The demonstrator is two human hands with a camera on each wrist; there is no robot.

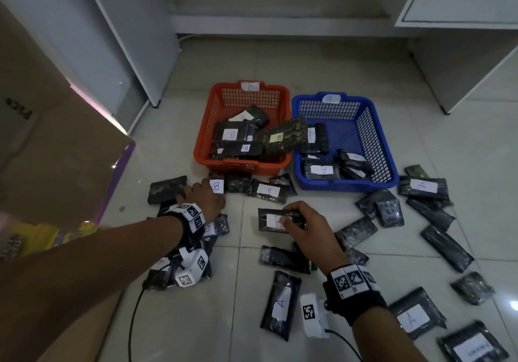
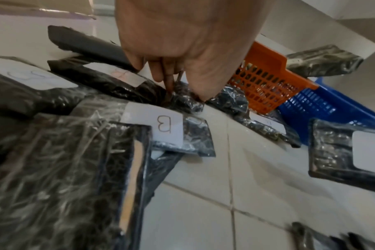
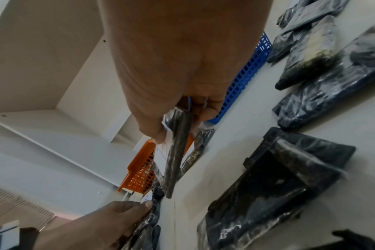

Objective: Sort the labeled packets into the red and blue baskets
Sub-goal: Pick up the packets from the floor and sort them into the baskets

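Right hand (image 1: 305, 230) pinching a B packet (image 1: 276, 220) by its edge, just in front of the red basket (image 1: 283, 95). Left hand (image 1: 206, 196) fingers (image 2: 170, 81) closing on another B packet (image 1: 217, 185) beside the same basket. Likely light, crinkly, slippery; best gripped at an edge.

Two baskets side by side at mid-frame, packets spread on the floor below them.

In my head view the red basket (image 1: 243, 126) sits left of the blue basket (image 1: 346, 140), walls touching, packets inside both. One packet (image 1: 283, 136) leans across their shared rims. A row of packets (image 1: 269, 190) lies just below the red basket; more scatter toward the lower right (image 1: 445, 244). At lower left a heap (image 1: 179, 266) sits under my left forearm. A cardboard box (image 1: 56, 148) fills the left edge; cabinets (image 1: 459, 25) stand upper right.
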